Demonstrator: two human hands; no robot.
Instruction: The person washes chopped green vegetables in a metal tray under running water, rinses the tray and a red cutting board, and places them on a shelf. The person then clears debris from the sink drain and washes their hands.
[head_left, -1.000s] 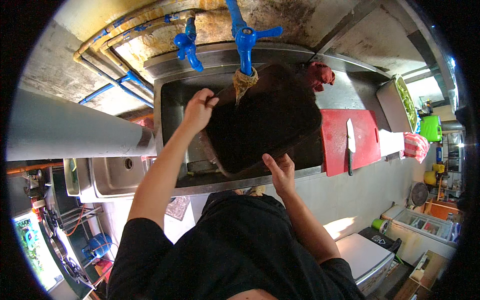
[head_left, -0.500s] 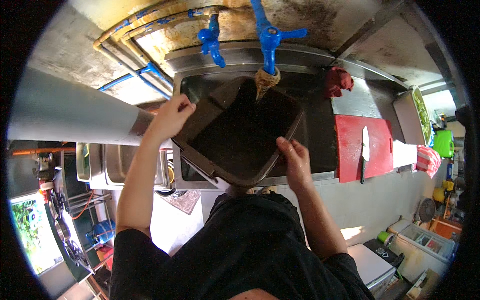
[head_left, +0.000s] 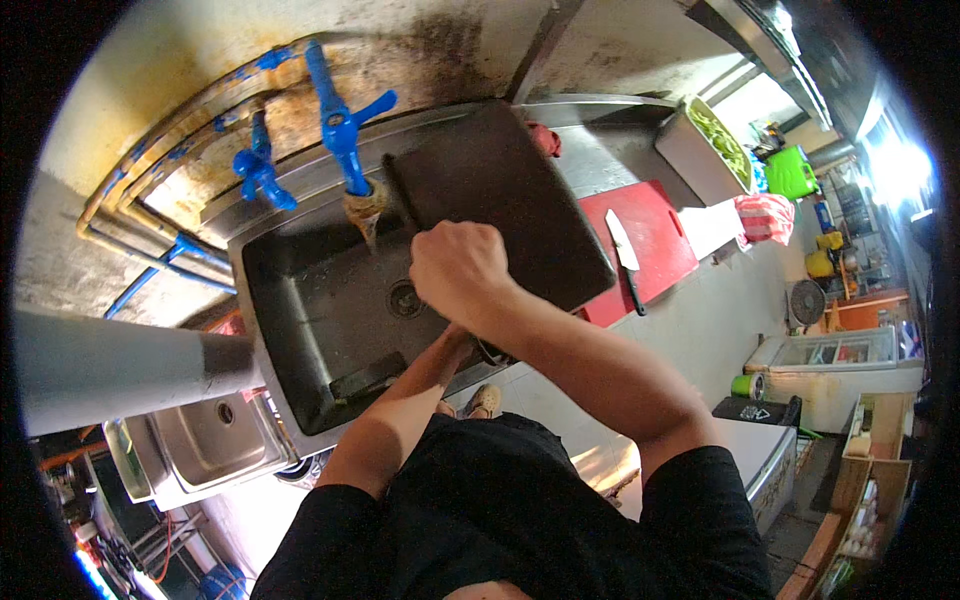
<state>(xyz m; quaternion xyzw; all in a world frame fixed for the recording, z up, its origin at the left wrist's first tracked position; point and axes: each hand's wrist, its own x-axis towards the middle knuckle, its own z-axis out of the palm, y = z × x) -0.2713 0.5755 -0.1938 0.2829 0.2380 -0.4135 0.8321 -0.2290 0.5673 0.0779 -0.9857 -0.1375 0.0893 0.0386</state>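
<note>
A large dark brown rectangular pan (head_left: 510,190) is held tilted over the right side of the sink (head_left: 300,310), a broad flat face showing. My right hand (head_left: 460,265) is closed in a fist on the pan's left edge, its arm crossing above my left arm. Below it, my left hand (head_left: 462,340) reaches to the pan's near edge; the right forearm hides its fingers. Left of the pan, the blue tap (head_left: 342,130) has a brownish cloth (head_left: 365,205) wrapped on its spout. The drain (head_left: 404,298) shows on the wet sink floor.
A red cutting board (head_left: 655,240) with a knife (head_left: 622,240) lies right of the pan. Beyond stand a container of green vegetables (head_left: 715,140) and a red-striped cloth (head_left: 765,218). A second blue tap (head_left: 262,172) is on the wall; a thick grey pipe (head_left: 130,375) is at left.
The pan has come up from the sink and over to the right, baring the drain. My right hand has crossed to its left edge, and my left hand has moved beneath the right forearm.
</note>
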